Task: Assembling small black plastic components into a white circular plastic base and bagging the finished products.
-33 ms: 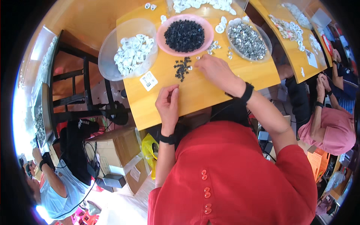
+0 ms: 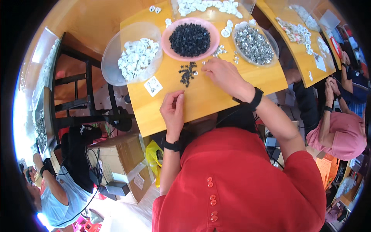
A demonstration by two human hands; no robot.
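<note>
A loose scatter of tiny black parts (image 2: pixel 187 72) lies on the smooth wooden tabletop (image 2: pixel 216 96) between the left hand (image 2: pixel 172 110), fingers pinched together on something too small to tell, and the right hand (image 2: pixel 224 75), curled palm-down with its grasp hidden, below a round pink dish (image 2: pixel 170 33) heaped with black bits, a clear bowl (image 2: pixel 112 65) of white rings and another bowl (image 2: pixel 274 46) of silvery pieces.
</note>
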